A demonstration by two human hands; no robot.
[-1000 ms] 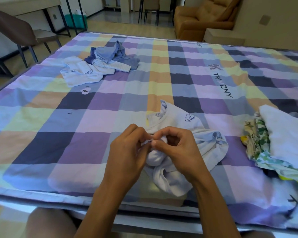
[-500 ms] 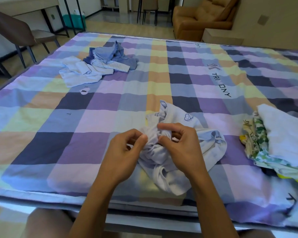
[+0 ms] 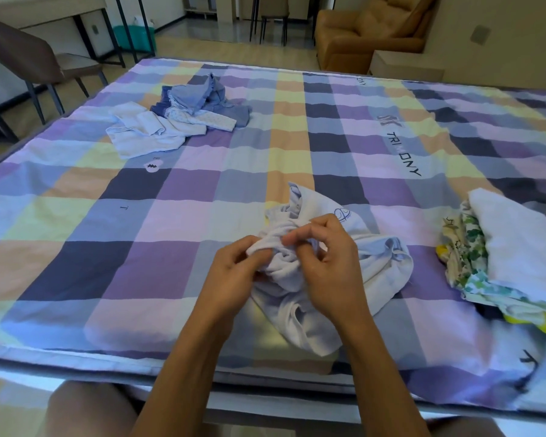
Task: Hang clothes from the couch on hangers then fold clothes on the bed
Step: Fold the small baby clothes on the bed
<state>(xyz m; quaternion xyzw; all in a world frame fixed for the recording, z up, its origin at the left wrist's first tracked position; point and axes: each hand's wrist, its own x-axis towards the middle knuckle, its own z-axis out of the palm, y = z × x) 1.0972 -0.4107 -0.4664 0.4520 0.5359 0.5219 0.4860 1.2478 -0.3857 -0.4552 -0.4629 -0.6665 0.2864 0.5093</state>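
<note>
A crumpled white garment [image 3: 379, 266] with a small blue heart mark lies near the front edge of the checked bed [image 3: 171, 231]. My left hand [image 3: 234, 279] pinches a bunched fold of it between thumb and fingers. My right hand [image 3: 328, 266] sits just to the right, fingers curled into the same bunch of cloth. Both hands meet over the garment's left part. A pile of white and blue clothes [image 3: 177, 121] lies at the far left of the bed. A stack with a white piece on a green-printed one [image 3: 501, 257] rests at the right edge.
A brown armchair [image 3: 369, 29] stands beyond the bed's far side, with a low beige block [image 3: 407, 69] beside it. A brown chair [image 3: 22, 55] and black-legged desk stand at the left. My knee [image 3: 85, 408] shows below the bed's front edge.
Both hands have kept working the bunched cloth, shifting their pinch slightly upward on the garment. The garment's folds have gathered more between the fingers. The other piles have not moved.
</note>
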